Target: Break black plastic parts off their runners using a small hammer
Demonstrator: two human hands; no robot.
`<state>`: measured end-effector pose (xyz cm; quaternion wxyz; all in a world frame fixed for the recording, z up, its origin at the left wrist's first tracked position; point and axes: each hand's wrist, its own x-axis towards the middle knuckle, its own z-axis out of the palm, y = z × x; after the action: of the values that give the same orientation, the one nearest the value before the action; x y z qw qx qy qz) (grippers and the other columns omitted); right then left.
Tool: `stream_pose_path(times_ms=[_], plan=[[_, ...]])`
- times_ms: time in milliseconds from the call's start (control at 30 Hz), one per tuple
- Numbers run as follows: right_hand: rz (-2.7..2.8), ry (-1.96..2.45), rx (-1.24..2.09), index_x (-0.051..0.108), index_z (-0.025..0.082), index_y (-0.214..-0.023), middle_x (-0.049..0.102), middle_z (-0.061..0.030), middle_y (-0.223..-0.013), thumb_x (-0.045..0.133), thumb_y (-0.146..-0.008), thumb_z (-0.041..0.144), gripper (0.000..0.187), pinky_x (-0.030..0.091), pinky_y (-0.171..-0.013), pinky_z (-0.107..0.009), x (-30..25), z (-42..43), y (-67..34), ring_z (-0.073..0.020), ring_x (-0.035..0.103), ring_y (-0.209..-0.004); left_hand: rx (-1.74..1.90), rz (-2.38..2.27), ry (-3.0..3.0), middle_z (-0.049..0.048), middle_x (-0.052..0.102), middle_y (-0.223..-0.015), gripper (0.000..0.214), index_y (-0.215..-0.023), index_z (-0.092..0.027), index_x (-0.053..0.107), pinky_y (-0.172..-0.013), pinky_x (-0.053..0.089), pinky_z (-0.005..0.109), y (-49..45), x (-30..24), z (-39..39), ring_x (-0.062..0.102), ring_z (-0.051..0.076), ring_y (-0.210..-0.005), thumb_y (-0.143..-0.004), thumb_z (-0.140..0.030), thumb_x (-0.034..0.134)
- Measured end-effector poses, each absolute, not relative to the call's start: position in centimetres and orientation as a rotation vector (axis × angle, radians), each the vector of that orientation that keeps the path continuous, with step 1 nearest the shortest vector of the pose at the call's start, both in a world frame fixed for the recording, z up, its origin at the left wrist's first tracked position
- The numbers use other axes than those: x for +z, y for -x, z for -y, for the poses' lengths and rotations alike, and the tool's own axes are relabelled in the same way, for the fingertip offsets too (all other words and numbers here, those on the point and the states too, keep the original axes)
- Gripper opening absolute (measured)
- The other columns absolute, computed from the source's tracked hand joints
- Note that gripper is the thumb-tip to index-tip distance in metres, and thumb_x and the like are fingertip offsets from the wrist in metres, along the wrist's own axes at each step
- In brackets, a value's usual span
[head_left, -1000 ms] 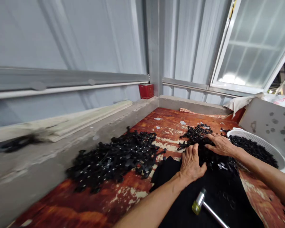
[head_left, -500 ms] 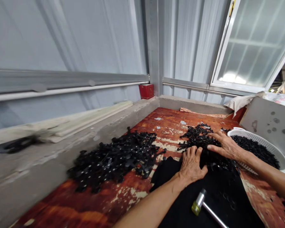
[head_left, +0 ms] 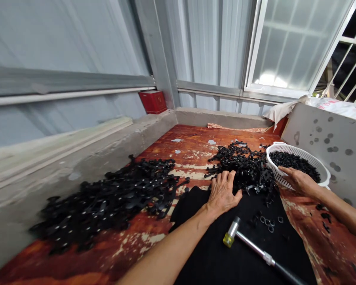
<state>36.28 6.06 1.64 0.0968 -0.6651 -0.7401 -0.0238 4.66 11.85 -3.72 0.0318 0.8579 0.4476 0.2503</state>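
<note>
My left hand lies open, palm down, at the near edge of a pile of small black plastic parts, its fingertips touching them. Beneath it spreads a black cloth. My right hand is at the near side of a white plastic basket, fingers stretched out and nothing visibly gripped; its thumb is hidden. Small black pieces fill the basket. On the cloth rest a hammer with a yellow-tipped metal head and several metal rings.
A second heap of black parts lies to the left on the worn red-brown board. Behind are a concrete ledge, a red box and a window. A grey spotted panel stands beyond the basket.
My right hand has moved from the pile across to the basket's near side. My left hand stays by the pile. The view has shifted right, showing more of the hammer and rings.
</note>
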Motion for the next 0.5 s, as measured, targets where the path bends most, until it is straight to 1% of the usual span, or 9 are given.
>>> stream_pose_path(times_ms=[133,233,300,333,367,400,433,500], plan=[[2.196,1.995,-0.113,0.060,0.020,-0.120,0.061,-0.0085,-0.119,0.057,-0.096,0.036,0.029,0.054,-0.083,-0.039,1.1,-5.7,-37.3,-0.0195,0.062,-0.098,0.748,-1.376,-2.653,0.0122,0.053,-0.122,0.057,-0.132,-0.016,0.042,-0.093,0.042,0.045,-4.6,-3.7,-11.8,0.050,0.031,-0.112,-0.082,-0.037,0.058],[2.187,2.008,-0.175,0.061,0.020,-0.118,0.063,-0.0069,-0.111,0.056,-0.096,0.038,0.029,0.054,-0.079,-0.036,1.4,-5.0,-37.5,-0.0173,0.063,-0.090,0.746,-1.381,-2.662,0.0117,0.054,-0.121,0.056,-0.132,-0.017,0.043,-0.092,0.042,0.044,-4.6,-3.7,-11.9,0.051,0.030,-0.112,-0.082,-0.037,0.058],[2.155,2.019,-0.239,0.060,0.019,-0.120,0.064,-0.0065,-0.103,0.051,-0.098,0.038,0.030,0.053,-0.075,-0.036,1.6,-4.3,-36.5,-0.0173,0.063,-0.083,0.737,-1.384,-2.667,0.0116,0.055,-0.120,0.056,-0.132,-0.017,0.043,-0.092,0.042,0.044,-4.6,-3.7,-11.9,0.052,0.030,-0.111,-0.082,-0.037,0.058],[2.133,2.016,-0.274,0.060,0.019,-0.122,0.064,-0.0078,-0.101,0.047,-0.099,0.037,0.032,0.053,-0.075,-0.038,1.7,-4.0,-35.7,-0.0188,0.062,-0.083,0.729,-1.383,-2.669,0.0116,0.055,-0.120,0.056,-0.132,-0.017,0.043,-0.091,0.041,0.044,-4.6,-3.7,-11.9,0.052,0.030,-0.111,-0.082,-0.037,0.058],[2.110,2.006,-0.306,0.059,0.019,-0.126,0.063,-0.0098,-0.102,0.042,-0.100,0.036,0.035,0.052,-0.077,-0.041,1.8,-3.8,-34.6,-0.0212,0.062,-0.086,0.722,-1.380,-2.670,0.0115,0.055,-0.120,0.056,-0.133,-0.017,0.043,-0.091,0.041,0.044,-4.6,-3.7,-11.9,0.053,0.030,-0.111,-0.083,-0.038,0.058],[2.091,1.986,-0.329,0.056,0.019,-0.131,0.061,-0.0132,-0.106,0.037,-0.101,0.035,0.039,0.051,-0.080,-0.044,1.8,-3.7,-33.4,-0.0246,0.061,-0.092,0.714,-1.376,-2.671,0.0113,0.056,-0.119,0.056,-0.133,-0.017,0.043,-0.091,0.041,0.043,-4.6,-3.7,-11.9,0.053,0.030,-0.111,-0.083,-0.038,0.058],[2.088,1.956,-0.329,0.052,0.019,-0.136,0.059,-0.0157,-0.113,0.036,-0.101,0.037,0.043,0.049,-0.086,-0.045,1.7,-3.8,-32.1,-0.0273,0.059,-0.100,0.707,-1.371,-2.673,0.0110,0.056,-0.119,0.056,-0.133,-0.017,0.043,-0.091,0.041,0.043,-4.5,-3.6,-11.8,0.053,0.030,-0.111,-0.083,-0.038,0.058],[2.097,1.901,-0.289,0.041,0.020,-0.145,0.055,-0.0165,-0.124,0.043,-0.098,0.046,0.054,0.046,-0.094,-0.046,1.4,-4.5,-29.6,-0.0295,0.055,-0.111,0.707,-1.353,-2.680,0.0104,0.057,-0.118,0.056,-0.134,-0.018,0.042,-0.092,0.041,0.043,-4.5,-3.6,-11.8,0.053,0.029,-0.111,-0.084,-0.038,0.057]])
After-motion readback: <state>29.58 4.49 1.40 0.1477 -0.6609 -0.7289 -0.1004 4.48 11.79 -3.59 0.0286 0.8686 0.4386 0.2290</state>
